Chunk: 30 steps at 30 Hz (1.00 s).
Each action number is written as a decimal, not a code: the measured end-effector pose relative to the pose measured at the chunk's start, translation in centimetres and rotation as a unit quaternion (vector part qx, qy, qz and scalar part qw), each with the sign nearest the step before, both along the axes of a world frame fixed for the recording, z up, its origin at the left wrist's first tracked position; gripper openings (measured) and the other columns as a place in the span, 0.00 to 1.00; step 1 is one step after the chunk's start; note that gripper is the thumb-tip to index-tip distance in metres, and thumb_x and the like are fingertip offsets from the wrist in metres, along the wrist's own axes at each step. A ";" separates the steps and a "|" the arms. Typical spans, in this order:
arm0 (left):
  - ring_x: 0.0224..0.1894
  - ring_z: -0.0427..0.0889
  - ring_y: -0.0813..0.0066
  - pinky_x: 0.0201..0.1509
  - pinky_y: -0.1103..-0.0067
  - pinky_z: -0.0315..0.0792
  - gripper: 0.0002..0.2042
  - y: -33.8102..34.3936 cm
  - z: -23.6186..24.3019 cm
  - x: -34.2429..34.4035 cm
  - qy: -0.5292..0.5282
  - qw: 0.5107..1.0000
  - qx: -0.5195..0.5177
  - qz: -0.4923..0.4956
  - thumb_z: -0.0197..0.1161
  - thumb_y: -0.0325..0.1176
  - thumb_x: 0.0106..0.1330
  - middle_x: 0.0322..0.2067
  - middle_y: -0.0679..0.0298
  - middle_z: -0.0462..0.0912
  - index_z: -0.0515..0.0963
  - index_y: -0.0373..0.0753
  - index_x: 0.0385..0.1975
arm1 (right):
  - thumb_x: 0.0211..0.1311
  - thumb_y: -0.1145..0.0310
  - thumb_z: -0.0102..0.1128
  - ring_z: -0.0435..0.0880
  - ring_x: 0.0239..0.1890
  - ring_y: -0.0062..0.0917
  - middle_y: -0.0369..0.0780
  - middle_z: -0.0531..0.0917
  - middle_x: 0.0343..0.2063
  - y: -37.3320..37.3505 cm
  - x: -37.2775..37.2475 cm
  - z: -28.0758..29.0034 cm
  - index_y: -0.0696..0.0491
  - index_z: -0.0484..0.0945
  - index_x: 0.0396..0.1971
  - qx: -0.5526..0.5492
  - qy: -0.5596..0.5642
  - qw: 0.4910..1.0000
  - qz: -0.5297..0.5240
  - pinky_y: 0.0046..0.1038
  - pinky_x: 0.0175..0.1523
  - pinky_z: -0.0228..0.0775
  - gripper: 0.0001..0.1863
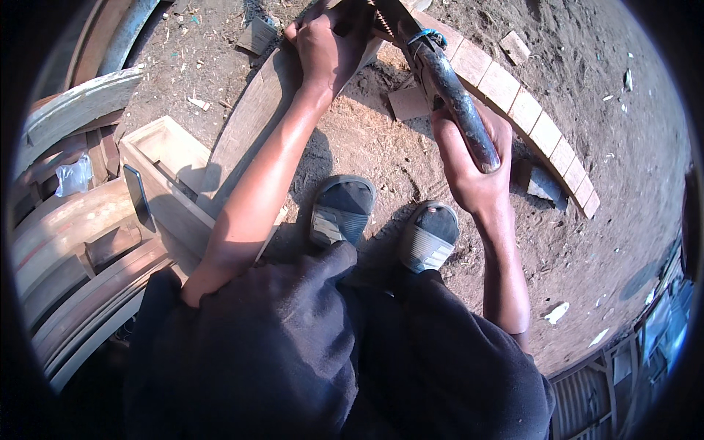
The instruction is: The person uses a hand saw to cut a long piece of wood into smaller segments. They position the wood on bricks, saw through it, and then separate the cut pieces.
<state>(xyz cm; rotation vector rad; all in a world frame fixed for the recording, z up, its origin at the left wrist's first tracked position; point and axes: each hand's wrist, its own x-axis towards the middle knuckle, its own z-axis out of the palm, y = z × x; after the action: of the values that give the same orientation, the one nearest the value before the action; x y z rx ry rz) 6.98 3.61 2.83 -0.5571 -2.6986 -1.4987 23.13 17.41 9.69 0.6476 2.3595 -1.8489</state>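
Observation:
My right hand (469,169) grips a hand saw (453,92) by its worn, dark handle, which has blue cord tied near the blade end. Its toothed blade reaches up past the top edge. At the upper middle, my left hand (323,55) is closed on the shadowed upper part of a long wooden board (249,125), close to the blade; the exact edge it holds is unclear. A curved pale wooden piece (543,125) with evenly spaced crosswise lines arcs under the saw and down to the right. Sawdust and a small wood block (407,103) lie between my hands.
Curved planks (81,92), a wooden box frame (165,147), a phone (138,194) and a clear plastic bag (73,176) are piled at the left. My sandalled feet (343,205) stand on the dirt ground. Offcuts (513,48) are scattered around, and corrugated sheets (587,400) lie at the lower right.

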 end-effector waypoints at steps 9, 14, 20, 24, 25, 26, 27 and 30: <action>0.28 0.82 0.69 0.33 0.73 0.74 0.12 -2.3 -6.2 -2.0 0.352 0.904 -0.228 0.081 0.69 0.32 0.53 0.27 0.55 0.84 0.80 0.33 0.34 | 0.52 0.67 0.55 0.69 0.17 0.19 0.36 0.72 0.15 0.7 5.0 -1.0 0.61 0.74 0.23 0.030 0.026 0.999 0.003 0.24 0.26 0.61 0.10; 0.47 0.78 0.65 0.58 0.74 0.59 0.13 -3.7 -8.0 -3.0 0.072 0.992 -0.094 0.035 0.50 0.21 0.60 0.49 0.59 0.82 0.82 0.37 0.40 | 0.55 0.69 0.54 0.69 0.19 0.19 0.36 0.71 0.15 -0.1 1.9 -0.2 0.61 0.74 0.25 0.014 0.053 0.998 0.006 0.23 0.26 0.61 0.09; 0.49 0.79 0.68 0.59 0.72 0.57 0.13 -4.3 -8.0 -3.1 0.138 0.982 -0.129 0.026 0.53 0.24 0.61 0.45 0.67 0.84 0.82 0.40 0.41 | 0.52 0.70 0.55 0.72 0.17 0.23 0.40 0.74 0.17 0.4 4.7 -0.6 0.62 0.75 0.25 0.048 0.059 0.996 0.041 0.25 0.26 0.63 0.09; 0.28 0.82 0.69 0.34 0.73 0.74 0.10 0.4 -1.2 0.1 0.009 0.996 0.085 -0.005 0.69 0.30 0.52 0.27 0.57 0.84 0.79 0.35 0.32 | 0.58 0.69 0.59 0.70 0.23 0.12 0.33 0.75 0.20 0.1 1.0 0.3 0.60 0.75 0.29 -0.049 0.003 0.999 -0.009 0.19 0.29 0.62 0.08; 0.28 0.82 0.70 0.34 0.73 0.74 0.10 0.3 -0.8 0.2 0.034 0.998 0.057 -0.009 0.70 0.29 0.51 0.27 0.57 0.84 0.79 0.35 0.32 | 0.58 0.69 0.61 0.69 0.24 0.11 0.31 0.75 0.21 -0.7 0.8 0.6 0.59 0.76 0.31 -0.058 0.012 0.997 -0.044 0.17 0.30 0.62 0.08; 0.28 0.82 0.70 0.34 0.74 0.74 0.11 0.1 -0.5 0.1 0.059 0.998 0.029 -0.013 0.70 0.29 0.51 0.27 0.57 0.84 0.79 0.35 0.32 | 0.59 0.69 0.63 0.69 0.25 0.10 0.30 0.75 0.23 -1.3 0.8 0.6 0.59 0.76 0.32 -0.066 0.022 0.994 -0.080 0.15 0.31 0.62 0.09; 0.28 0.82 0.70 0.33 0.74 0.74 0.11 -0.1 -0.5 0.1 0.083 0.996 -0.001 -0.013 0.70 0.29 0.50 0.27 0.57 0.84 0.78 0.35 0.32 | 0.56 0.70 0.68 0.69 0.26 0.09 0.29 0.74 0.24 -1.3 1.1 0.2 0.58 0.76 0.33 -0.026 0.030 0.997 -0.063 0.14 0.32 0.63 0.11; 0.29 0.83 0.66 0.38 0.71 0.75 0.14 -0.1 -1.3 0.0 0.010 0.998 0.066 0.004 0.72 0.35 0.51 0.27 0.56 0.84 0.78 0.35 0.32 | 0.55 0.70 0.71 0.68 0.26 0.09 0.29 0.74 0.23 -2.8 1.5 0.9 0.57 0.73 0.31 0.003 0.093 0.987 -0.130 0.14 0.31 0.61 0.13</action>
<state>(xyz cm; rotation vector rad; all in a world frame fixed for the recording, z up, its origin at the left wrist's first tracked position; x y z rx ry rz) 6.94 3.49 1.57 -0.5511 -2.5589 -1.6454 24.60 14.62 10.62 0.8565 2.4982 -2.0931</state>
